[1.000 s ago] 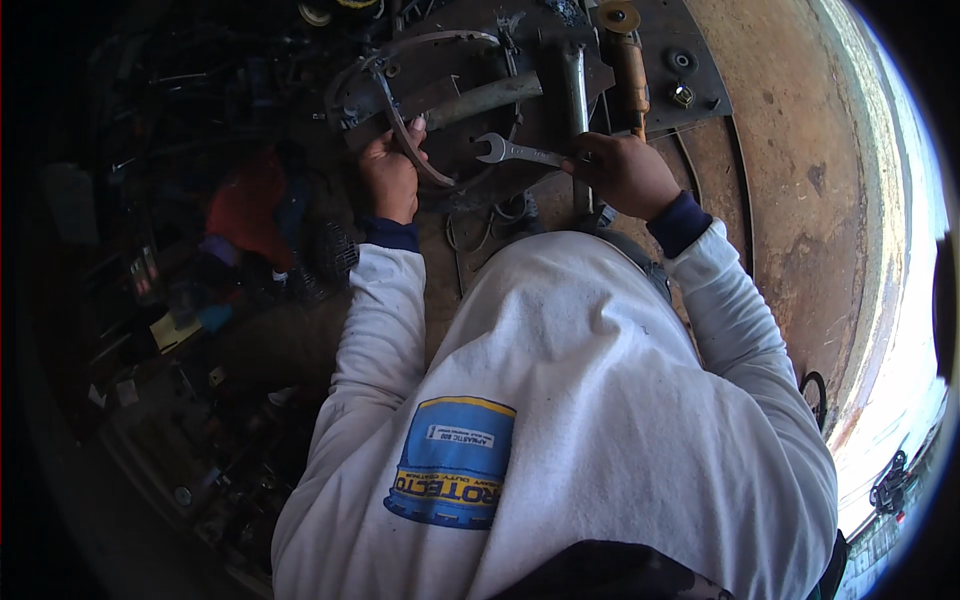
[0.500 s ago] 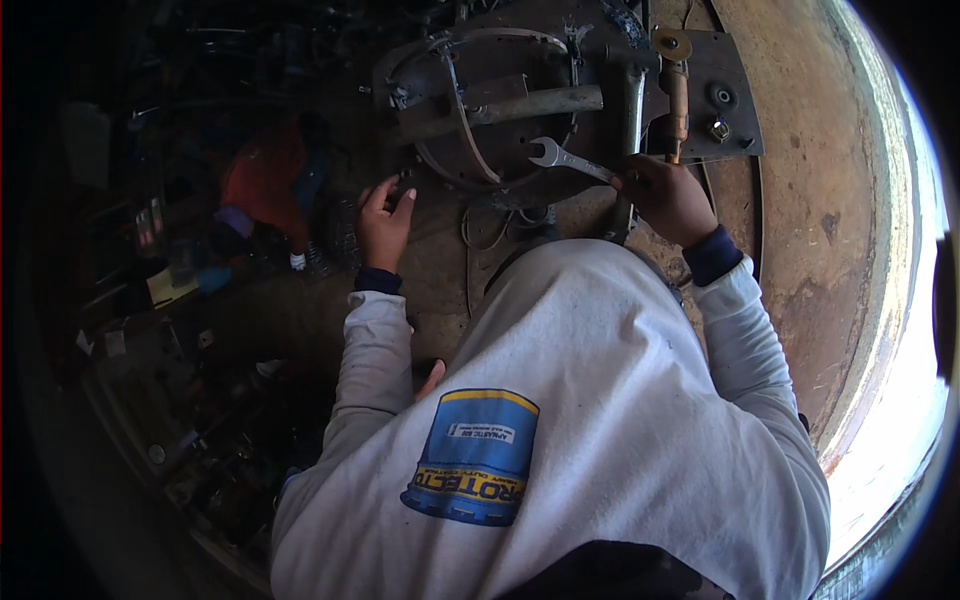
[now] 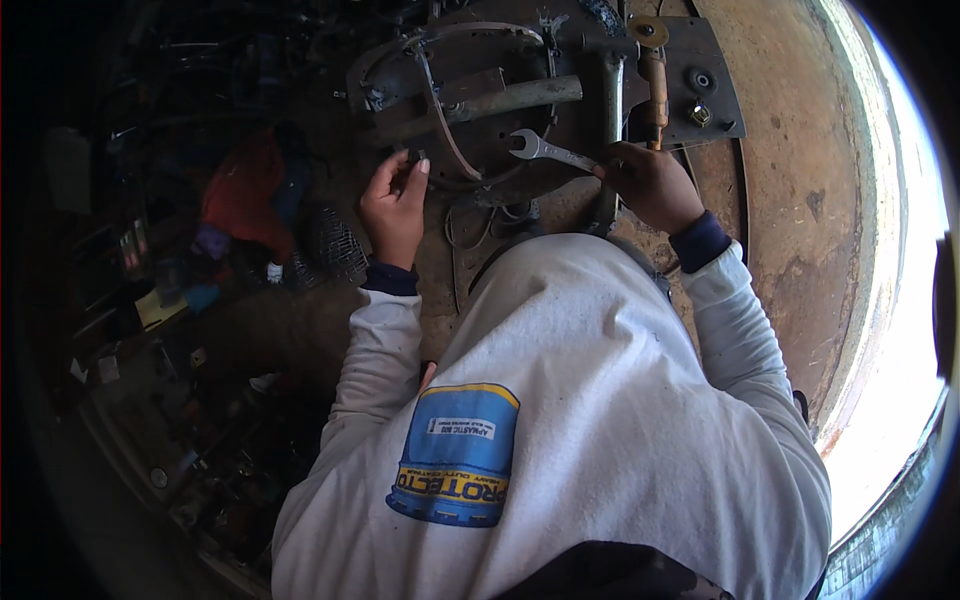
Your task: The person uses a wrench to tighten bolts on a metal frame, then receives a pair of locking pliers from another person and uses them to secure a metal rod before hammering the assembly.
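Note:
My right hand (image 3: pixel 655 190) is closed around the handle of a silver wrench (image 3: pixel 552 151), its open jaw pointing left over a dark metal plate. My left hand (image 3: pixel 392 215) is raised at the plate's near left edge, thumb and fingers pinched at a small dark piece (image 3: pixel 417 157), too small to name. On the dark plate (image 3: pixel 545 120) lie a curved metal strip (image 3: pixel 436 100) bent into a hoop and a grey pipe (image 3: pixel 520 97) crossing it. The wrench jaw sits to the right of the strip's lower end.
A grinder with a copper-coloured body (image 3: pixel 655 95) and round disc (image 3: pixel 650 32) lies beyond my right hand. Near it are a black ring (image 3: pixel 703 79) and a shiny nut (image 3: pixel 699 115). A dim red and blue cloth-like shape (image 3: pixel 245 195) is at left, beside a black grate (image 3: pixel 340 245).
My left hand has moved up toward the plate, its fingertips drawing together on the small dark piece. The wrench stays in my right hand; the whole view has shifted slightly.

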### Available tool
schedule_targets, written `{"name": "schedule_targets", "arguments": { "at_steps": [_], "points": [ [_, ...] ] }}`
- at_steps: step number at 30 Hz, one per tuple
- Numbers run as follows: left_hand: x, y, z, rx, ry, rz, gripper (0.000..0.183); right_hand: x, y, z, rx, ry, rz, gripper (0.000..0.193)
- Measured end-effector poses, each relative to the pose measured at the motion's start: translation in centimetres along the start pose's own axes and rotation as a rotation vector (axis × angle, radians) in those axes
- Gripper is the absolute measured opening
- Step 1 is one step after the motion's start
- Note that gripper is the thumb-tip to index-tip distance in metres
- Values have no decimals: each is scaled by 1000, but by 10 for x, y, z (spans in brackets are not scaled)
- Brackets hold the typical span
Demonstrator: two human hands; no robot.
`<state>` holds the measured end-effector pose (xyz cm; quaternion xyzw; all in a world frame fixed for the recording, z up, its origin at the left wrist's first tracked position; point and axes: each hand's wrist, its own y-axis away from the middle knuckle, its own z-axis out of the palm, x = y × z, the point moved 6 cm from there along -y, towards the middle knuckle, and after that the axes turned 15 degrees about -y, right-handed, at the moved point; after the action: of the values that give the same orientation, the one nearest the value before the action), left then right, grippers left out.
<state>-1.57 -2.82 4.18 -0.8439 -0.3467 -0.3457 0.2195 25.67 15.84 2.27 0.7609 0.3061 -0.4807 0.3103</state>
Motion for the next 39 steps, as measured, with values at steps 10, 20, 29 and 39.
{"name": "schedule_targets", "arguments": {
  "at_steps": [10, 20, 29, 39],
  "points": [
    [9, -33, 60, -106, 353, -202, 17, 4, 0, 0, 23, -20, -22, 28],
    [8, -42, 64, -152, 379, -97, 15, 2, -2, 0, -34, 0, 48, 23],
    [8, -42, 67, -238, 381, -197, 10, 6, -3, 0, -46, 34, 60, 24],
    [6, -43, 66, -348, 428, -224, 14, -1, -3, -1, -48, 5, 50, 24]
  ]
}}
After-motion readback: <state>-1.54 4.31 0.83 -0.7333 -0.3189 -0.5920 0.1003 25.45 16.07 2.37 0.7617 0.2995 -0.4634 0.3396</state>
